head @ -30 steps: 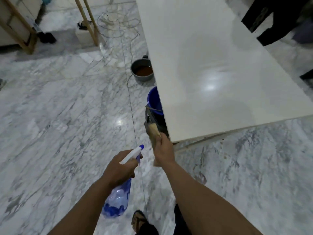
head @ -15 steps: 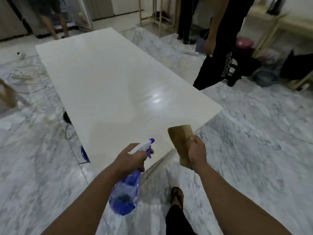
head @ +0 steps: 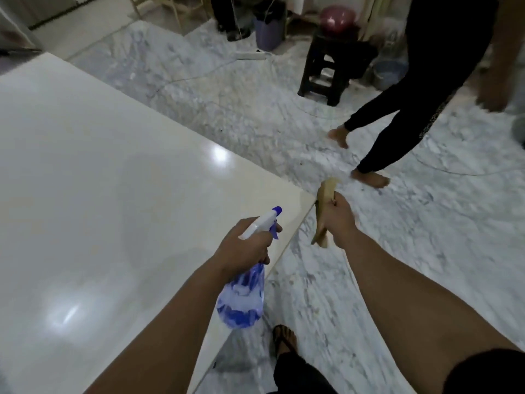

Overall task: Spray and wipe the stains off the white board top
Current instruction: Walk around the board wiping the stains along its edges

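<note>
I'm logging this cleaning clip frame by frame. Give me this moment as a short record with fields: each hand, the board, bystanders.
left hand: left hand grips the spray bottle, nozzle over the board's corner
right hand: right hand holds a tan cloth off the board's edge
board: white board top, glossy, no stains discernible
bystander: person in black, barefoot on the marble floor

both forearms are bared; a dark short sleeve [head: 488,371] is seen at the right shoulder, dark trousers [head: 301,376] below, a dark sandal [head: 284,338] worn.

board [head: 99,194] left, stool [head: 332,66] far right
</note>
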